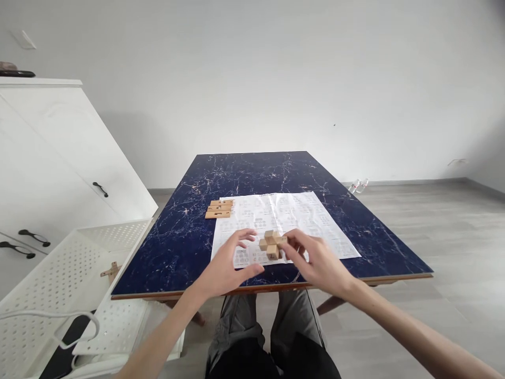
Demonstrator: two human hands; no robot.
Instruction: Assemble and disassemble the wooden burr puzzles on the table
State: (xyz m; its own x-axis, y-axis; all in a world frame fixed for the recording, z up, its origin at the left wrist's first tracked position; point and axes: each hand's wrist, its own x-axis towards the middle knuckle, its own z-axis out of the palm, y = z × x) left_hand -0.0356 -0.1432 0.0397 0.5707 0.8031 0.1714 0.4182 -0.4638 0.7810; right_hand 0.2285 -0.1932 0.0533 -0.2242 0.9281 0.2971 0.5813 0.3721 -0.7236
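Observation:
Above the near part of a printed sheet [284,210], my right hand [311,258] grips a wooden burr puzzle [271,243] by its right side. Crossed wooden bars make up the puzzle, and a dark mark shows on one block end. My left hand [231,263] is just left of it, thumb and fingers spread, apart from the wood. Several flat wooden puzzle pieces [218,215] with dark marks lie together at the sheet's upper left corner, partly on the dark blue table [244,171].
White perforated baskets [51,263] stand left of the table, holding a wooden piece [111,270], a white cable [51,314] and a dark flat object [69,345]. Behind them is a white cabinet [59,147]. Clear bottles [358,185] are on the floor beyond the table's right edge.

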